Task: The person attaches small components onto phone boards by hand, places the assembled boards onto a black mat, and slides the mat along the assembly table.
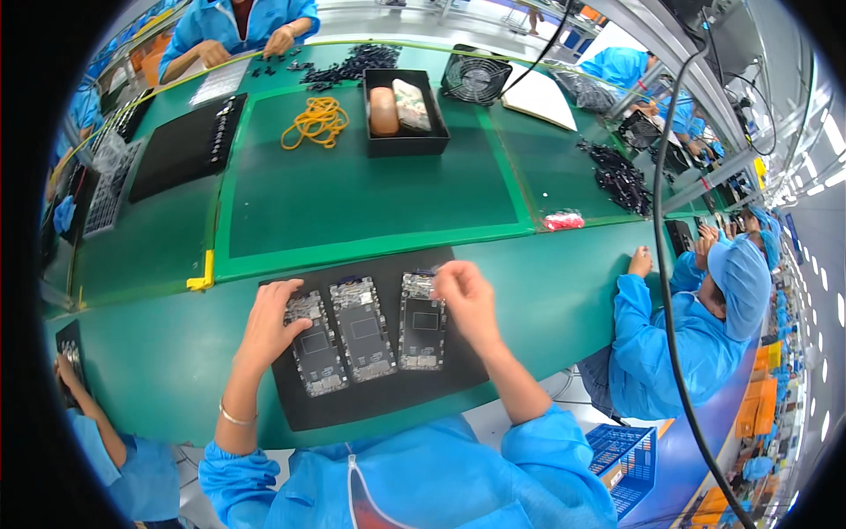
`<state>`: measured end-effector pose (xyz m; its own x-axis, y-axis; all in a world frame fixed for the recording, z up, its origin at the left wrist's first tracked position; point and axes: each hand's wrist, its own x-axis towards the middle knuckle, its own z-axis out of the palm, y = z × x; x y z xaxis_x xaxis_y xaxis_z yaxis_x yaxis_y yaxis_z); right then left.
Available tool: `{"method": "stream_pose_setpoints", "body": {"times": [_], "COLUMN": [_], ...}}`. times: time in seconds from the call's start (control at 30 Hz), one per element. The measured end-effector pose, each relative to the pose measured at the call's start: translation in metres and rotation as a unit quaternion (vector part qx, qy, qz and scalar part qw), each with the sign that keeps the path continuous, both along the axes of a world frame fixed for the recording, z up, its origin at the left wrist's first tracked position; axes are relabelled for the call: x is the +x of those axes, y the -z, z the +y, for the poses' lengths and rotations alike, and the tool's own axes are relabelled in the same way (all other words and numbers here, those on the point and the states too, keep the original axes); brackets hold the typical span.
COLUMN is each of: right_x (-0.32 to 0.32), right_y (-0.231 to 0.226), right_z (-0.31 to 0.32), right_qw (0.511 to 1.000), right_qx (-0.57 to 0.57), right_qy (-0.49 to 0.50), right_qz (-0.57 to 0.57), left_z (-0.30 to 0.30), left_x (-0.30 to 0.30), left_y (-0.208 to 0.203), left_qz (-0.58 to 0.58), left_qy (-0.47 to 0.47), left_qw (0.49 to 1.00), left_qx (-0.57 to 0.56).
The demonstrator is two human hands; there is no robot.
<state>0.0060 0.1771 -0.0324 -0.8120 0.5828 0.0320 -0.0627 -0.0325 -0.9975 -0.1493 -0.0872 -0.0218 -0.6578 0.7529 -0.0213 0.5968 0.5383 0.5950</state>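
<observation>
Three phone-shaped circuit boards lie side by side on a black mat [414, 385] in front of me. My left hand [269, 328] rests at the upper left edge of the left board [317, 351], thumb and fingers spread apart and touching it. The middle board [362, 331] lies between the other two, touched by neither hand. At the top right corner of the right board [422, 322], my right hand [467, 298] has its fingertips pinched together. Whatever is between those fingertips, if anything, is too small or hidden to make out.
Beyond the mat, a black box [407, 145] holds an orange-brown object and a whitish packet. Yellow rubber bands [317, 122], a black fan [476, 76] and piles of small dark parts [361, 63] lie farther off. Co-workers in blue sit across and to the right [687, 344].
</observation>
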Motion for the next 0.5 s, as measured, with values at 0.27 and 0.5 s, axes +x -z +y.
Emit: {"method": "stream_pose_setpoints", "body": {"times": [0.27, 0.5], "right_x": [0.05, 0.045], "right_y": [0.013, 0.012], "right_z": [0.19, 0.257], "right_qw": [0.841, 0.612], "right_qx": [0.475, 0.744], "right_qy": [0.236, 0.194], "right_qz": [-0.106, -0.184], "left_z": [-0.059, -0.08], "left_x": [0.04, 0.077], "left_y": [0.031, 0.023], "left_qz": [-0.004, -0.305], "left_qy": [-0.174, -0.221], "left_qw": [0.979, 0.902], "left_qx": [0.11, 0.211]}}
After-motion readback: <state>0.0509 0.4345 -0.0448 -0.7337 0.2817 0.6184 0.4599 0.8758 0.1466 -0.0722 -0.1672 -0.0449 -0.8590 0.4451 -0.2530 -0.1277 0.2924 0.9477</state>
